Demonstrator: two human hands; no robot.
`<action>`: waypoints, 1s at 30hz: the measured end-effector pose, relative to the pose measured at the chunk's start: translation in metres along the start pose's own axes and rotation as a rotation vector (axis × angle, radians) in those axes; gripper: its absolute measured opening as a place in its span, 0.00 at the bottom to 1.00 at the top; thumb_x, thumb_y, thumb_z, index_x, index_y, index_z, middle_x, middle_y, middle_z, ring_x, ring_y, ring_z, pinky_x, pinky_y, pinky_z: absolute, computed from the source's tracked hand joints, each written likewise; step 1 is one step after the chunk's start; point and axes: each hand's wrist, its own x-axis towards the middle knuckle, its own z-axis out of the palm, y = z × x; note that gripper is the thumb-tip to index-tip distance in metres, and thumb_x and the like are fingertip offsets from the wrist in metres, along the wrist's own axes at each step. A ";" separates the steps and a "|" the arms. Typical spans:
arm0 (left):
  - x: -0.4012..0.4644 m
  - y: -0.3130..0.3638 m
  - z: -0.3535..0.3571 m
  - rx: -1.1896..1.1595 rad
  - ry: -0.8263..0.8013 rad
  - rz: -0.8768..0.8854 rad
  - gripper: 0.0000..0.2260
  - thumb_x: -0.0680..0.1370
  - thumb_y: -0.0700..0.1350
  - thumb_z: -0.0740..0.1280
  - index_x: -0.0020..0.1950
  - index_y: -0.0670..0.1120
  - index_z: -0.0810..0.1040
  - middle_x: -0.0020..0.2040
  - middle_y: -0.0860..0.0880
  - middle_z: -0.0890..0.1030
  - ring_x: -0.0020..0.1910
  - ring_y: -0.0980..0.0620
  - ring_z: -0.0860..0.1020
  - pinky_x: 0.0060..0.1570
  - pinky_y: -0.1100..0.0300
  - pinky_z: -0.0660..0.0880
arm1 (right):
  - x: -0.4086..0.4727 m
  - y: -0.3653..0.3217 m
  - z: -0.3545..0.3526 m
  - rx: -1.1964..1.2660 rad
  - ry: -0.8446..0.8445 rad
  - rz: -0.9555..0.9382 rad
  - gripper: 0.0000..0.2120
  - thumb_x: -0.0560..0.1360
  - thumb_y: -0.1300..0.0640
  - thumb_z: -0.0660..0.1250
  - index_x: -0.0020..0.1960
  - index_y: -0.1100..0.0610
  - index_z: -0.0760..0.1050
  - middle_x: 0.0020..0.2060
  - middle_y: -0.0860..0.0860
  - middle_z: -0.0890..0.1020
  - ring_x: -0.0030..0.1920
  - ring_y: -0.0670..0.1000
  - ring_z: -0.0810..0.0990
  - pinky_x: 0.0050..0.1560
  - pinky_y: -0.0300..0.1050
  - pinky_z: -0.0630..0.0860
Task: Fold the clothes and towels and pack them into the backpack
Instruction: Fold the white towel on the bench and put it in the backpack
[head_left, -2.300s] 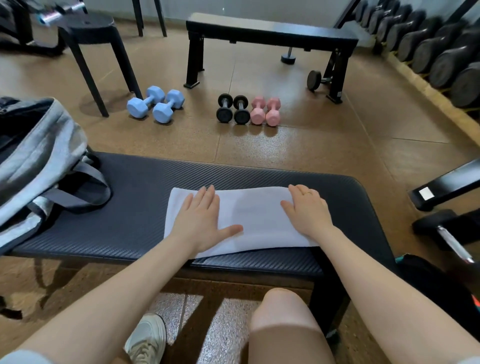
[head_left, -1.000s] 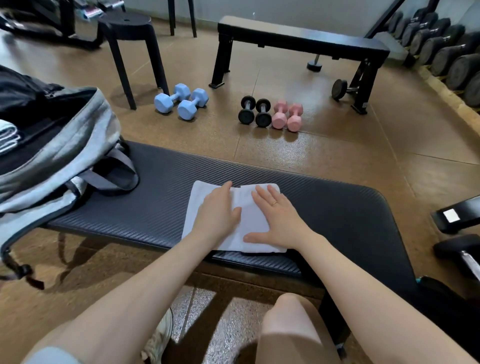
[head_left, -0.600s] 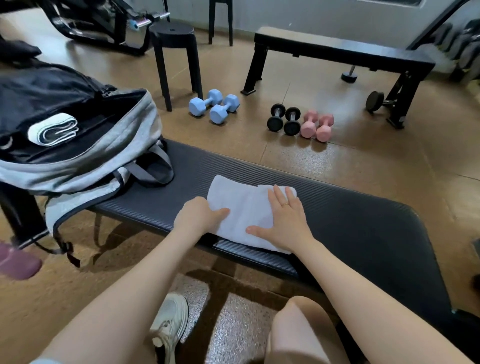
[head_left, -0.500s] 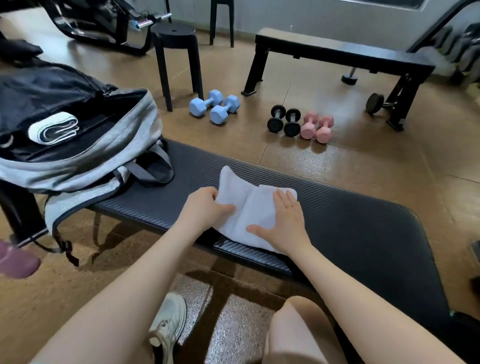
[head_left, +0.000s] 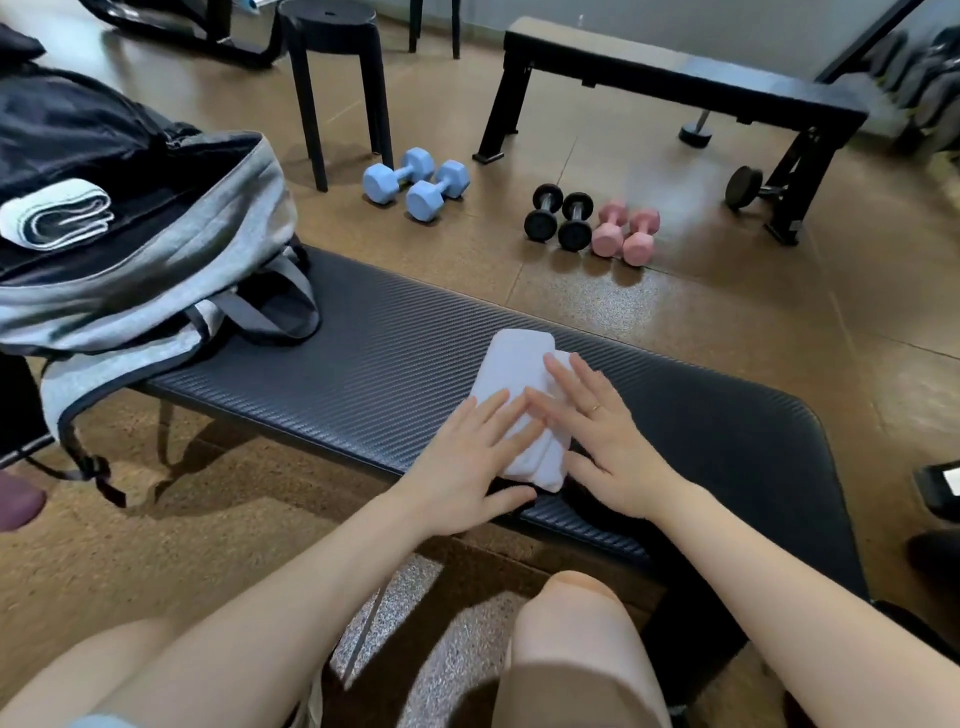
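Towel (head_left: 514, 374) now folded narrower, under both flat hands.

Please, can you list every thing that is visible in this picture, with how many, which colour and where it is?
Folded cloth towel: one, white, on the bench, under both hands.
Padded ribbed bench: one, black, across the middle.
Fabric backpack: one, grey, open, on the bench's left end.
Rolled towel: one, white, inside the backpack.
Hex dumbbells: two, blue, on the floor.
Round dumbbells: two, black, on the floor.
Small dumbbells: two, pink, beside the black ones.
Plastic stool: one, black, behind.
Far flat bench: one, black, behind.
Left hand: flat on the towel.
Right hand: flat on the towel.
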 end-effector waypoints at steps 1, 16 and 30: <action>-0.004 -0.005 0.003 0.043 -0.015 0.008 0.30 0.75 0.60 0.57 0.73 0.48 0.60 0.74 0.38 0.60 0.73 0.38 0.59 0.69 0.44 0.54 | 0.001 0.002 0.001 -0.076 -0.072 -0.087 0.28 0.77 0.48 0.59 0.75 0.51 0.57 0.76 0.50 0.53 0.77 0.53 0.46 0.75 0.48 0.41; -0.039 -0.016 -0.001 -0.129 -0.013 -0.029 0.33 0.77 0.62 0.52 0.74 0.57 0.36 0.75 0.51 0.47 0.75 0.54 0.49 0.74 0.54 0.51 | 0.013 0.023 -0.006 -0.313 -0.221 -0.146 0.37 0.75 0.30 0.46 0.76 0.51 0.52 0.75 0.51 0.54 0.75 0.53 0.52 0.73 0.48 0.44; -0.034 -0.028 -0.028 -0.393 0.113 -0.149 0.40 0.70 0.60 0.69 0.72 0.57 0.45 0.71 0.56 0.60 0.68 0.61 0.60 0.67 0.64 0.59 | 0.055 -0.017 0.008 -0.161 0.056 -0.159 0.23 0.77 0.43 0.57 0.56 0.60 0.76 0.53 0.56 0.82 0.62 0.53 0.68 0.64 0.51 0.62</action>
